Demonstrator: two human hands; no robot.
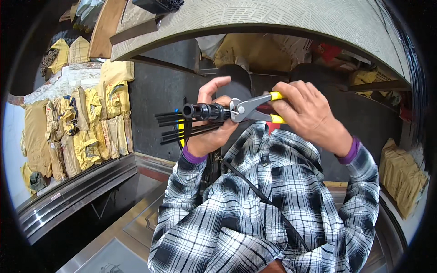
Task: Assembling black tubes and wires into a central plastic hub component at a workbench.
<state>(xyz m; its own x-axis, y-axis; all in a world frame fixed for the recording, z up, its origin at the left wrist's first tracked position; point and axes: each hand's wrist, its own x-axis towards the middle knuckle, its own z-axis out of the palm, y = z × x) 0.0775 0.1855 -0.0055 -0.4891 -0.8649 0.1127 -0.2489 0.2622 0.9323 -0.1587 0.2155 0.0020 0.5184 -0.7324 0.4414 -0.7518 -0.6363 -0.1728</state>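
Note:
My left hand (211, 140) is wrapped around what looks like an umbrella frame, a black ringed tube (205, 112) with an open end and several thin black ribs (170, 135) pointing left. Grey pliers (248, 108) with yellow handle ends are in my right hand (312, 109), its fingers around the handles. The jaws meet the right end of the tube, where a bit of pale wire or thread (231, 109) shows. Exactly what the jaws grip is too small to tell. Part of a yellow and black thing (181, 132) shows behind the ribs.
A patterned grey tabletop (273, 13) curves across the far side, with a black box (152, 5) at its left. Several yellow wrapped packages (86, 123) are piled at left near a wooden board (105, 29). A brown bundle (403, 175) lies at right, below long black rods (414, 86).

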